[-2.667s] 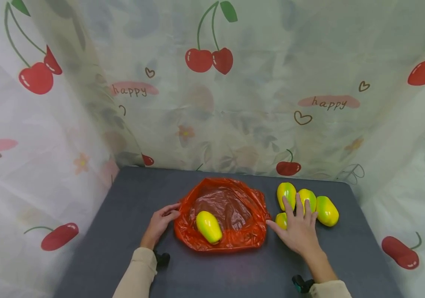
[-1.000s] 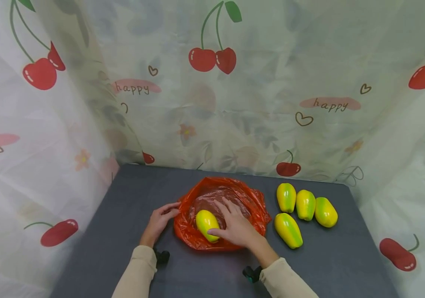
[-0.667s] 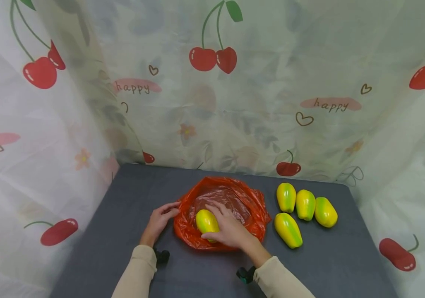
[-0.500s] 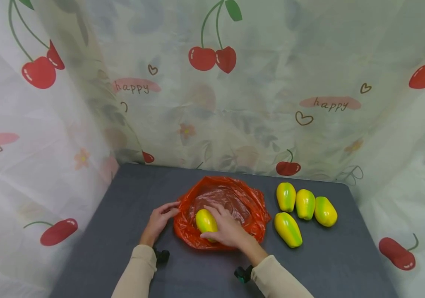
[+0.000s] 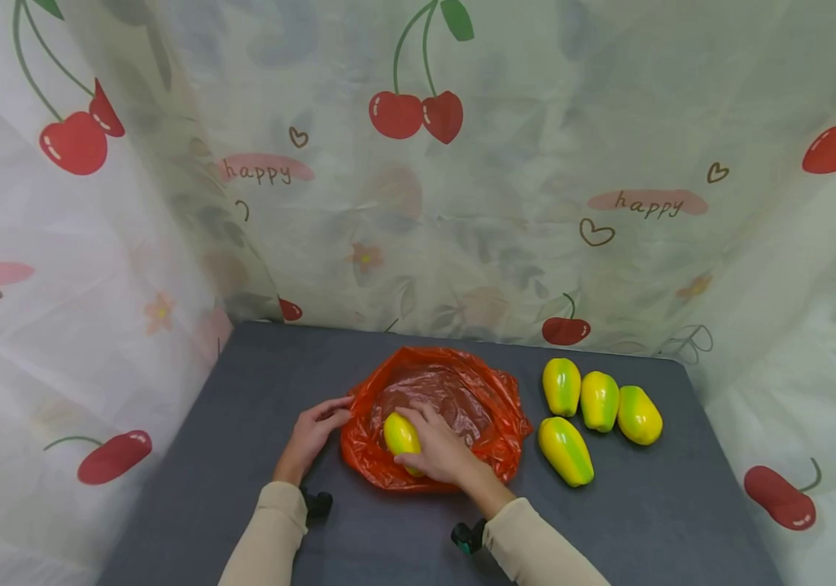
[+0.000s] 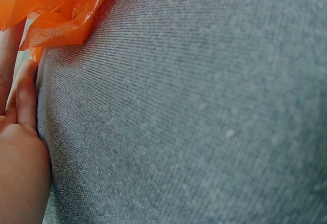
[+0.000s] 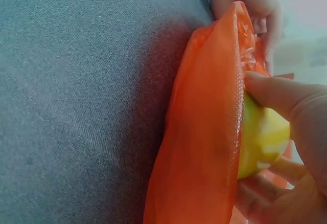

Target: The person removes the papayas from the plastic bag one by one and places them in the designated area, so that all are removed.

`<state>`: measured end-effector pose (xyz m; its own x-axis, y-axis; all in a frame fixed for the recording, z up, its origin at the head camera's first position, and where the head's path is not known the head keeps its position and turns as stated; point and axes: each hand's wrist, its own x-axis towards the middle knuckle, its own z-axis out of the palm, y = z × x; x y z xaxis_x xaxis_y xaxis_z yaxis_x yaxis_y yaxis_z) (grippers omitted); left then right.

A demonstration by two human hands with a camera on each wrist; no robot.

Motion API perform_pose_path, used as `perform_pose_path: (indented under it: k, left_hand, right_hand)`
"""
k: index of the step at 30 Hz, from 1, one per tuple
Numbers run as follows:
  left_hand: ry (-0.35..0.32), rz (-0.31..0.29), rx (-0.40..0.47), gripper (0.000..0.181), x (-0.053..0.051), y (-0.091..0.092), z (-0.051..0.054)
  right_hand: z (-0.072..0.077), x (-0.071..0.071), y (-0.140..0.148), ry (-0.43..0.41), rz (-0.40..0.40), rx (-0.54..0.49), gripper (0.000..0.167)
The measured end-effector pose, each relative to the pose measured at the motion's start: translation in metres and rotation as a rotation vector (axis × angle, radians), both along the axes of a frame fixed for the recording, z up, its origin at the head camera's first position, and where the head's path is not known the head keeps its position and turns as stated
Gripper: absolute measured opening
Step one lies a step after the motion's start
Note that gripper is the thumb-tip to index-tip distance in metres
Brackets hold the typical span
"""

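Observation:
An orange-red plastic bag [image 5: 509,456] lies on the grey table with its mouth spread wide. Inside it, near the left front, is a yellow-green papaya [image 5: 401,435]. My right hand [image 5: 439,448] reaches over the bag's front rim and grips this papaya, thumb on the near side and fingers on the far side. In the right wrist view the bag wall [image 7: 204,132] covers part of the papaya [image 7: 263,137]. My left hand [image 5: 312,435] rests at the bag's left edge, its fairly straight fingers touching the plastic; the left wrist view shows the bag [image 6: 66,14] over the fingertips.
Several more papayas [image 5: 566,450] lie grouped on the grey table [image 5: 388,545] to the right of the bag. Behind the table's back edge and along both sides hangs a pale curtain [image 5: 418,212] printed with cherries.
My right hand has moved left from above the loose papayas into the bag, and its fingers have closed round the papaya there. The papaya is tilted slightly left. My left hand has stayed put.

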<state>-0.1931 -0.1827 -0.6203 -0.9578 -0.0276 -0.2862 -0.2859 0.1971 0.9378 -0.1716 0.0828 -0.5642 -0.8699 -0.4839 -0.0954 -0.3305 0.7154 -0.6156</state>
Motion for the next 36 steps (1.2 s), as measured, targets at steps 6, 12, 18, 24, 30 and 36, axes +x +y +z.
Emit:
perform_pose_path:
  k: [6, 12, 18, 24, 30, 36]
  left_hand:
    - [0.005, 0.001, -0.003, 0.042, -0.002, -0.001, 0.002]
    - [0.017, 0.004, 0.0, 0.04, -0.004, -0.003, 0.001]
    - [0.026, -0.002, -0.016, 0.042, -0.003, -0.002, 0.0]
    - [0.011, -0.002, -0.02, 0.041, 0.0, -0.001, -0.001]
    - [0.004, 0.006, -0.009, 0.041, 0.0, -0.001, -0.002]
    - [0.011, 0.005, -0.015, 0.041, 0.0, -0.001, -0.001]
  right_hand:
    - [-0.001, -0.001, -0.001, -0.016, -0.006, -0.013, 0.077]
    - [-0.002, -0.001, -0.001, -0.016, -0.01, -0.015, 0.077]
    - [-0.002, 0.002, -0.002, -0.006, -0.019, -0.019, 0.075]
    - [-0.005, 0.006, 0.0, 0.039, -0.026, -0.042, 0.071]
    - [-0.002, 0.008, 0.001, 0.058, -0.052, -0.114, 0.071]
    - [0.007, 0.009, 0.003, 0.075, -0.071, -0.139, 0.072]
